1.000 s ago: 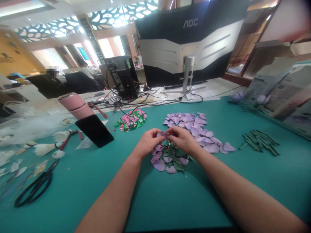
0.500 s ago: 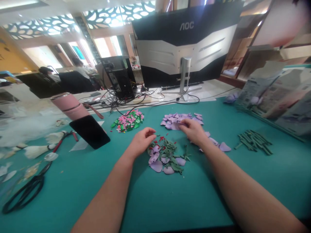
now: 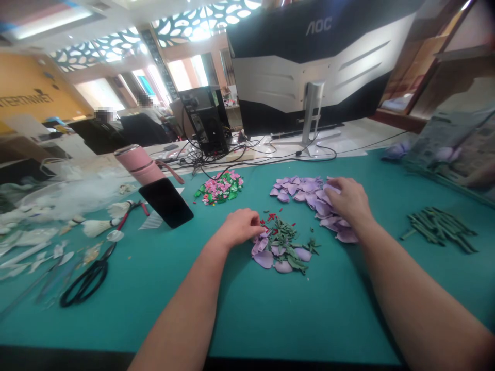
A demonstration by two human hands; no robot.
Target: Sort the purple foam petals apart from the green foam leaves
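Observation:
My left hand (image 3: 240, 228) is at the left edge of a mixed pile, its fingertips pinched on a light purple plastic petal (image 3: 260, 241). Green leafy stem pieces (image 3: 288, 234) and small red pieces (image 3: 273, 217) lie in that pile among other purple petals. Over on the right, my right hand (image 3: 351, 202) rests above a long heap of purple petals (image 3: 299, 189). Its fingers are bent together at the heap, and whatever lies between them is hidden.
Pink and green flower pieces (image 3: 220, 187) form a heap behind. Green sticks (image 3: 441, 229) lie at right. A phone (image 3: 166, 203) leans by a pink bottle (image 3: 137, 164); black scissors (image 3: 85, 283) and shuttlecocks (image 3: 98, 226) are at left. A monitor (image 3: 309, 82) stands behind.
The view has turned left. My right hand has moved right along the petal heap, from its back part. My left fingers have come down and closed at the mixed pile's edge.

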